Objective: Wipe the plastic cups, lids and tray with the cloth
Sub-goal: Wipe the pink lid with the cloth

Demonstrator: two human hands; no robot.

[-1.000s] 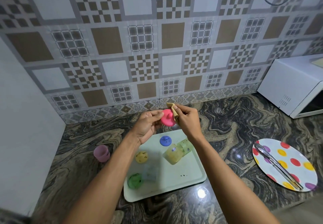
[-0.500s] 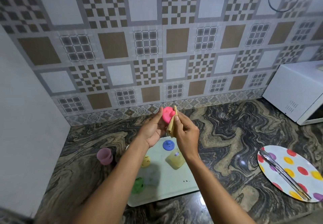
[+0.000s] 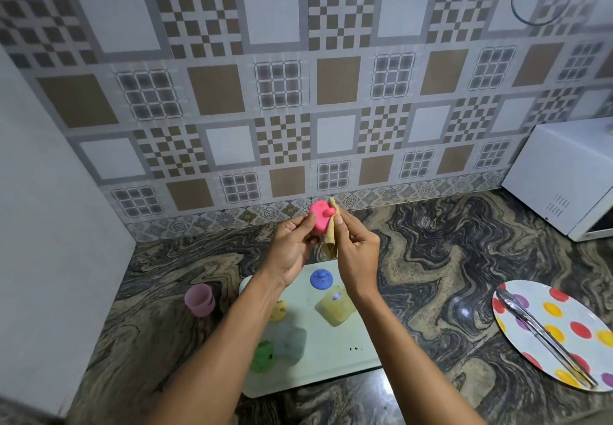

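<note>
above the tray [image 3: 331, 361], the left hand [image 3: 292, 250] grips a pink lid [image 3: 319, 222]; the right hand [image 3: 357, 255] pinches the cloth [image 3: 330, 243] against it. probably early on (blue lid [image 3: 320, 279], yellow cup [image 3: 335, 309] and tray likely remain); a pink cup [image 3: 200, 299] stands on the tabletop [image 3: 431, 259].

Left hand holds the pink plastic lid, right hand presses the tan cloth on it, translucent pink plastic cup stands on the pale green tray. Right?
No. Head view: the translucent pink plastic cup stands on the marbled stone counter, left of the pale green tray, not on it. The left hand does hold the pink plastic lid, the right hand the tan cloth against it.
</note>
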